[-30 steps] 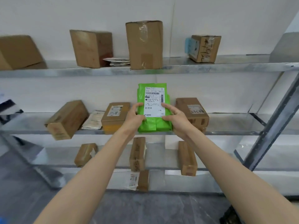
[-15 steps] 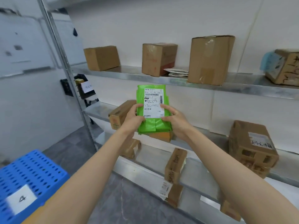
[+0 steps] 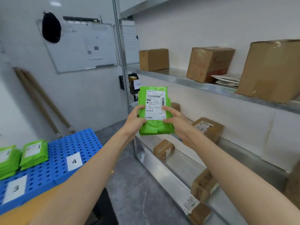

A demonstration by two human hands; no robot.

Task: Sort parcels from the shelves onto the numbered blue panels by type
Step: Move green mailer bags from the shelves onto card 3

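While left hand (image 3: 135, 122) and right hand (image 3: 176, 122) pinch soft green plastic mailer parcel (image 3: 155, 111) by lower edges, slick film may slip; misread label risks wrong blue perforated panel (image 3: 53, 169).

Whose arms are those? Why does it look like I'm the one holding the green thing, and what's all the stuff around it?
The camera sits on a person's head, looking forward and down, so their two arms look like yours. There is no robot here. The left hand and the right hand hold a green parcel by its sides, its white label facing the camera. On the right are metal shelves with brown cardboard boxes. Low on the left lie blue panels marked 3 and 4, where two more green parcels already rest. The person sorts parcels onto those panels.
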